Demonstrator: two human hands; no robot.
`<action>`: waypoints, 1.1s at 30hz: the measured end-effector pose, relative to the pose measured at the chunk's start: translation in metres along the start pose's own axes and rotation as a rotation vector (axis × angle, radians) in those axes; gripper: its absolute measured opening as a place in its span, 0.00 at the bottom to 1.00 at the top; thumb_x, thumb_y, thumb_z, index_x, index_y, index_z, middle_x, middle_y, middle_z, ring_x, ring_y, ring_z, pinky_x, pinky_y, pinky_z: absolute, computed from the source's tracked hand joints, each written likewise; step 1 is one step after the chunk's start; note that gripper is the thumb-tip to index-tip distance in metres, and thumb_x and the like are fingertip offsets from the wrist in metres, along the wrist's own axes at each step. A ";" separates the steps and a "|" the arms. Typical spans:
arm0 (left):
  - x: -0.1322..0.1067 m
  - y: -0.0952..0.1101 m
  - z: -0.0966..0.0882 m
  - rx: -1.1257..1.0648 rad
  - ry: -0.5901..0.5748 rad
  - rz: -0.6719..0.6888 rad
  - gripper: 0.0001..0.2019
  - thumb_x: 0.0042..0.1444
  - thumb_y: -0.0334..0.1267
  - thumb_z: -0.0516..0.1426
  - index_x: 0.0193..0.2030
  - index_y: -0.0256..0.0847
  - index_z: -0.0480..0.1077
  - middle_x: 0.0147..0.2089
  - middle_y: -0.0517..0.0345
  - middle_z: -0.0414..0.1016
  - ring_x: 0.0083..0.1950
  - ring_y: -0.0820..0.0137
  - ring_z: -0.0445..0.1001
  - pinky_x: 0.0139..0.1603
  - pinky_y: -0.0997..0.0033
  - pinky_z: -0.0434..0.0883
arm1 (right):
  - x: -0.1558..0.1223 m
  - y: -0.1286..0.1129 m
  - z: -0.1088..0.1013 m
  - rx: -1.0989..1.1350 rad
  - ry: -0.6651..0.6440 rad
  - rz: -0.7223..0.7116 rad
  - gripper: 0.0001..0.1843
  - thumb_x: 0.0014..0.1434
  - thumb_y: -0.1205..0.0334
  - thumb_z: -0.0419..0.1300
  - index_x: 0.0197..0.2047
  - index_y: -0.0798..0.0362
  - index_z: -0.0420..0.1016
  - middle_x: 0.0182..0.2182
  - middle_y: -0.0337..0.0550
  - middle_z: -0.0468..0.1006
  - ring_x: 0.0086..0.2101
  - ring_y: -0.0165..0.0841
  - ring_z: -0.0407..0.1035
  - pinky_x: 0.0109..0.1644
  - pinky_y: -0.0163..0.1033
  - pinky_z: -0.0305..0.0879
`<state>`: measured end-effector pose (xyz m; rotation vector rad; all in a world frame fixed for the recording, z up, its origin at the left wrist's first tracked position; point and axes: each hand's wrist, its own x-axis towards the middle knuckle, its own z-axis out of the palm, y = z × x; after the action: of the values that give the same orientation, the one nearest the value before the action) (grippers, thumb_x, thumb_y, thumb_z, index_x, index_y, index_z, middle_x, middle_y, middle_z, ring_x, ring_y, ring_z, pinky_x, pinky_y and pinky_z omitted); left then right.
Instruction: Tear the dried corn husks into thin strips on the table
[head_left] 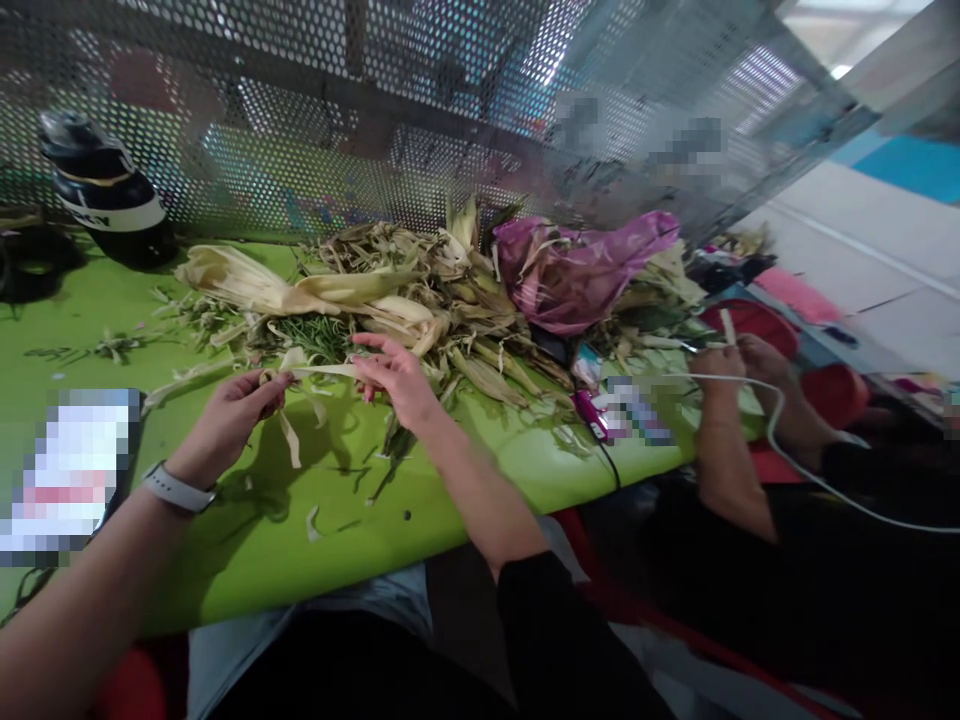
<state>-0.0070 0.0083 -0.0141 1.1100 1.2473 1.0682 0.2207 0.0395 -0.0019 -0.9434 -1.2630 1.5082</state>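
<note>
While left hand (251, 405) and right hand (397, 378) pinch one pale strip (324, 371), one bottle (112, 212), one bag (581, 280)

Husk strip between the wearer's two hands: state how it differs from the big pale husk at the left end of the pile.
The husk strip is narrow and ribbon-like; the big pale husk is broad and layered. The husk strip spans from the left hand to the right hand, while the big pale husk lies untouched. Both are pale yellowish.
</note>
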 end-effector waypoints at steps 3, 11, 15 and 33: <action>-0.001 0.001 0.002 -0.008 0.003 -0.022 0.18 0.48 0.52 0.66 0.30 0.37 0.75 0.25 0.61 0.66 0.25 0.77 0.59 0.24 0.77 0.56 | 0.000 0.002 -0.004 0.177 -0.139 0.048 0.12 0.52 0.59 0.64 0.40 0.53 0.77 0.27 0.35 0.78 0.26 0.25 0.72 0.36 0.35 0.74; -0.004 0.003 0.009 0.113 -0.091 -0.012 0.18 0.44 0.53 0.68 0.26 0.38 0.74 0.24 0.61 0.69 0.25 0.74 0.63 0.27 0.75 0.61 | -0.008 0.005 0.003 0.103 -0.239 -0.096 0.14 0.52 0.63 0.67 0.44 0.50 0.79 0.40 0.39 0.80 0.40 0.28 0.75 0.52 0.41 0.72; -0.004 0.000 0.010 0.200 -0.122 0.056 0.19 0.46 0.55 0.66 0.26 0.38 0.73 0.23 0.61 0.68 0.24 0.74 0.62 0.24 0.75 0.57 | -0.008 0.008 0.009 -0.122 -0.121 -0.304 0.08 0.52 0.57 0.69 0.34 0.51 0.79 0.36 0.38 0.73 0.37 0.27 0.70 0.46 0.38 0.71; -0.009 0.001 0.013 0.393 -0.098 0.201 0.14 0.52 0.47 0.61 0.38 0.38 0.75 0.29 0.58 0.76 0.29 0.70 0.71 0.30 0.73 0.67 | -0.021 0.008 0.026 -0.290 -0.210 -0.114 0.11 0.55 0.56 0.66 0.37 0.56 0.77 0.29 0.39 0.77 0.27 0.24 0.68 0.32 0.32 0.66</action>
<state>0.0057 -0.0012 -0.0120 1.5952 1.3210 0.9228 0.2007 0.0118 -0.0053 -0.8942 -1.6935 1.3848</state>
